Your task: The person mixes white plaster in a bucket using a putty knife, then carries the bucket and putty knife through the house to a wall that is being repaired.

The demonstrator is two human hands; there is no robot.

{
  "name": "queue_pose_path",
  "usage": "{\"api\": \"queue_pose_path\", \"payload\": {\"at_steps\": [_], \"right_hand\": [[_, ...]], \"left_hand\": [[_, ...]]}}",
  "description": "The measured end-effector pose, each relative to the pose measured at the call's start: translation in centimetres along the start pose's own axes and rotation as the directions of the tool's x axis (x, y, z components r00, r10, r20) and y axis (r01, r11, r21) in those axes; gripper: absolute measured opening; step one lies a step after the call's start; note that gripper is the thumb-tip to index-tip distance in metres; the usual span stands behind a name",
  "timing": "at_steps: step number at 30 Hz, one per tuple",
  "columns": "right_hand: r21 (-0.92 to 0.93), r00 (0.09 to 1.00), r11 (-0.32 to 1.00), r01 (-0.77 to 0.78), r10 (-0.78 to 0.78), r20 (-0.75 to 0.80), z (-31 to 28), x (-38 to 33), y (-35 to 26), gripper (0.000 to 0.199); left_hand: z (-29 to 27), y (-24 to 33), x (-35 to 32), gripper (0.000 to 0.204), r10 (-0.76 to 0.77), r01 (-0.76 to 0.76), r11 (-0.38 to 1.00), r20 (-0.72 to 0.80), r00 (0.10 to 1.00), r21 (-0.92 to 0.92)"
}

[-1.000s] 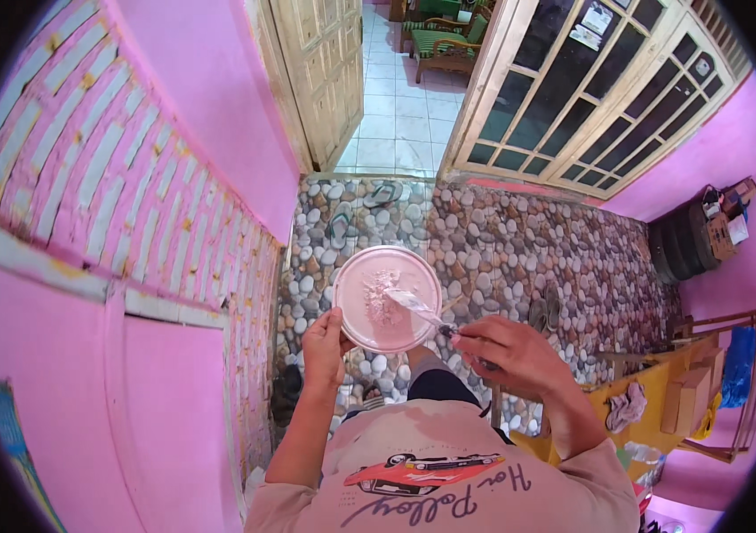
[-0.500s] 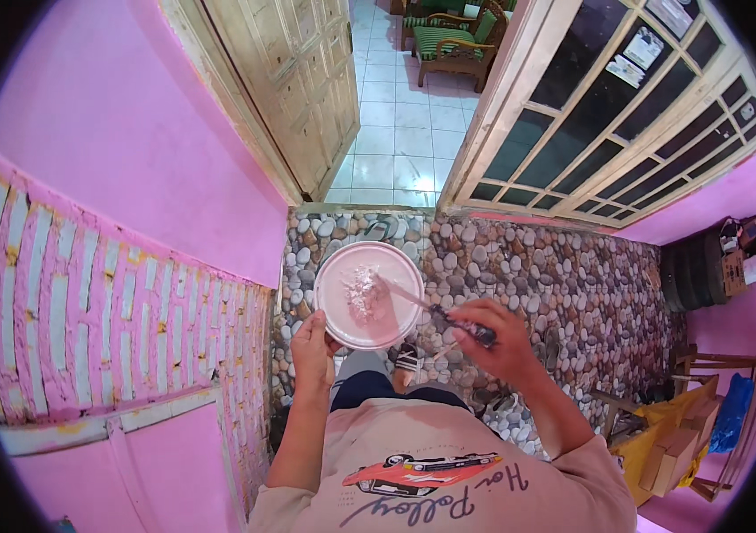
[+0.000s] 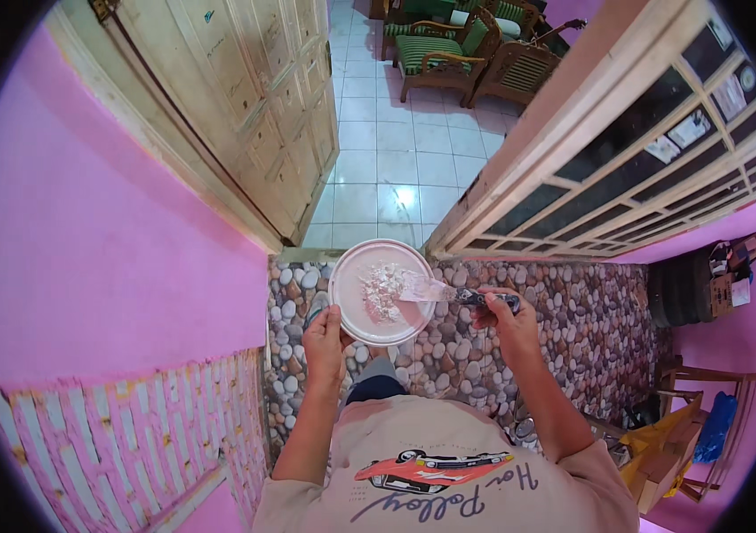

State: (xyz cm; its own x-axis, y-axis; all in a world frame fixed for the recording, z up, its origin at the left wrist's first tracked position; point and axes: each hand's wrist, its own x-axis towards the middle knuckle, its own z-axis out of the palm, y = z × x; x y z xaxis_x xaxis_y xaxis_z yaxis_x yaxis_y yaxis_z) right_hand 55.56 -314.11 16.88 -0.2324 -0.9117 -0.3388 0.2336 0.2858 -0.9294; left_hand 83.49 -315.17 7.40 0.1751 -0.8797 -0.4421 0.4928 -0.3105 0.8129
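My left hand (image 3: 325, 342) grips the near left edge of a round white lid (image 3: 340, 318) with a raised rim, held in front of my body. A heap of crumbly, pinkish-white powder or paste (image 3: 381, 295) lies in its middle. My right hand (image 3: 509, 322) is closed around the dark, pale-spotted handle of a putty knife (image 3: 462, 295). Its wide blade points left over the lid and reaches the heap's right side, coated with pale residue. Part of the handle is hidden by my fingers.
Ahead, a doorway with a wooden door (image 3: 285, 98) on the left opens onto white floor tiles (image 3: 400, 169) and green-striped chairs (image 3: 440, 53). A paned window frame (image 3: 627, 151) stands right. Stacked tyres (image 3: 684, 289) and a wooden rack (image 3: 707, 382) line the right side.
I have moved forward toward the doorway, carrying the lid along. The putty knife has turned more level, its blade now showing its broad face over the heap.
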Motion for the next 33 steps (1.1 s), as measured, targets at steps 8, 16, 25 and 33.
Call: {"api": "queue_pose_path", "payload": {"at_steps": [8,16,25,33], "right_hand": [[-0.206,0.948,0.929,0.306,-0.278,0.156,4.6,8.0,-6.6,0.02],[-0.503,0.558,0.243,0.83,-0.367,0.744,6.7,13.9,-9.6,0.034],[-0.496,0.622,0.376,0.783,-0.476,0.621,6.9,25.2,-11.8,0.026],[-0.166,0.974,0.96,0.227,-0.219,0.062,7.5,35.4,-12.5,0.019]], "left_hand": [[3.4,4.7,9.4,0.027,0.04,-0.042,0.997,0.046,0.998,0.058],[6.1,5.7,15.5,0.028,-0.057,0.057,0.998,0.004,0.998,0.025],[10.9,7.5,25.4,0.03,-0.031,0.032,0.999,-0.02,0.999,0.035],[17.6,12.1,33.5,0.031,-0.007,0.007,0.998,-0.001,1.0,0.059]]}}
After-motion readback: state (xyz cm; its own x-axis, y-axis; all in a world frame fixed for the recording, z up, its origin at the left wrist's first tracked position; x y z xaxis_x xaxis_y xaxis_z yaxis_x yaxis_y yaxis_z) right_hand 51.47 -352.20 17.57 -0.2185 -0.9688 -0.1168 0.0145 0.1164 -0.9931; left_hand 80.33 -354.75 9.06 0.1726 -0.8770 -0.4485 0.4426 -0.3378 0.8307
